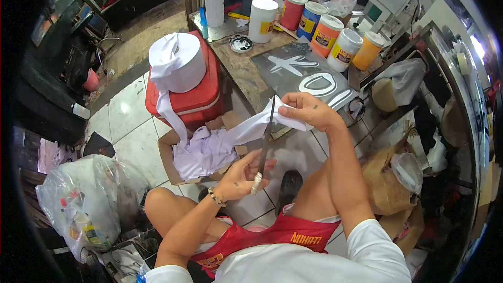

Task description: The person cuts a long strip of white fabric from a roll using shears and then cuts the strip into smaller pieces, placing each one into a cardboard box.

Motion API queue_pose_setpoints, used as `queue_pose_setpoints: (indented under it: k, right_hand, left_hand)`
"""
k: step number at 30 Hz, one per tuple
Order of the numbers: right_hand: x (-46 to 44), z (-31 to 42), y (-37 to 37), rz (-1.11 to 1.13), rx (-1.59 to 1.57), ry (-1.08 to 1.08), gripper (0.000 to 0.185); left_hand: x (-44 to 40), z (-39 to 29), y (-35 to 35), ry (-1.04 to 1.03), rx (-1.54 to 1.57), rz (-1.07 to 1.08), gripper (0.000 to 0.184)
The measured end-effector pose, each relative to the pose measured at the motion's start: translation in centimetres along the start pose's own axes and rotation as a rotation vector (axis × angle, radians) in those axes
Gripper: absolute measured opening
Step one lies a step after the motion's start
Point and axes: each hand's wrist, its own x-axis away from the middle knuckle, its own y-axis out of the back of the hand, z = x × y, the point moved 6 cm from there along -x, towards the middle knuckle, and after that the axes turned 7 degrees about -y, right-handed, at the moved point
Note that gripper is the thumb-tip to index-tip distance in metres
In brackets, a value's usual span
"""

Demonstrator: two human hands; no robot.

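Observation:
My left hand (pixel 242 178), with a beaded bracelet at the wrist, holds a long narrow knife (pixel 268 132) by its pale wrapped handle. The dark blade points up and away, beside the white fabric strip (pixel 250 129). My right hand (pixel 309 110) pinches the end of that strip near the blade tip, and a short end hangs below the fingers. From there the strip runs down left into a cardboard box (pixel 168 163) heaped with white fabric (pixel 201 152). Another length of it leads up to a large white roll (pixel 189 71) on a red cooler (pixel 157 102).
A low worktable (pixel 222 55) bears several paint jars, including a red jar (pixel 294 10), and a dark board (pixel 272 73) with white painted shapes. A clear plastic bag (pixel 89 194) sits on the left of the tiled floor (pixel 126 118). A brown paper bag (pixel 385 178) stands right.

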Motion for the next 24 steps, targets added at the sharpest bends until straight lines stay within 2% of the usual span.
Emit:
queue_pose_setpoints:
  k: [1,4,6,8,10,12,13,16,19,24]
  right_hand:
    - [0.2,0.4,-0.4,-0.03,0.037,0.028,0.034]
    - [0.9,1.0,-0.8,-0.026,0.071,0.022,0.031]
    - [1.3,1.2,-0.9,0.011,0.073,0.005,0.031]
    - [1.2,1.3,-0.8,0.011,0.071,0.115,0.032]
    - [1.3,1.6,-1.1,0.014,0.067,0.13,0.03]
    - [1.3,1.9,-1.6,0.037,-0.139,0.163,0.032]
    - [1.4,2.0,-1.9,0.031,-0.207,0.138,0.039]
    - [0.7,1.7,-1.6,0.037,-0.218,0.187,0.048]
    - [0.5,2.1,-2.4,0.161,-0.344,0.208,0.049]
    - [0.1,2.4,-3.0,0.213,-0.415,0.265,0.054]
  left_hand:
    - [-0.1,-0.1,0.1,-0.003,-0.005,0.0,0.083]
    - [0.0,-0.2,0.1,0.086,0.127,-0.02,0.085]
    - [-0.1,-1.6,-0.4,-0.07,0.067,0.075,0.088]
    - [-0.2,-2.4,-0.7,-0.081,0.128,0.093,0.089]
    - [-0.2,-2.9,-0.9,-0.092,0.187,0.113,0.091]
    - [-0.1,-3.2,-0.9,-0.096,0.187,0.125,0.09]
    - [-0.1,-3.3,-0.8,-0.099,0.183,0.128,0.09]
    - [-0.1,-3.3,-0.5,-0.082,0.142,0.122,0.089]
    - [0.0,-3.7,-0.5,-0.108,0.087,0.107,0.082]
    - [0.5,-4.1,-0.8,-0.018,0.167,0.063,0.077]
